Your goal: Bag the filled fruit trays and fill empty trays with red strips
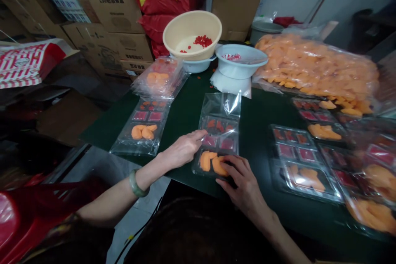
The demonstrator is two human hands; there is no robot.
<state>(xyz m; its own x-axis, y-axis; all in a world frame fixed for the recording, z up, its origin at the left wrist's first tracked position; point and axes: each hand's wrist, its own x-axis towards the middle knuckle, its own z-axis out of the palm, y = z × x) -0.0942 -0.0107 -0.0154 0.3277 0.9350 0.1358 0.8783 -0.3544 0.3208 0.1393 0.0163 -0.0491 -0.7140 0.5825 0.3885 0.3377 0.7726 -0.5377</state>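
A round cream basin (177, 35) and a bulging, glossy plastic sack (315, 62) crowd the dark green table (184, 107); my sectioned tray (218, 133) lies before me. My left hand (184, 148), fingers curled, touches its left edge; my right hand (243, 179) covers its near corner, touching 1 smooth orange piece (218, 166). I cannot tell whether either grips.

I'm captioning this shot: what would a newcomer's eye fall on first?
Likely the big clear bag of orange pieces, at the back right of the green table. Then the cream basin holding red bits at the back, and the left hand and right hand at the tray near the front edge.
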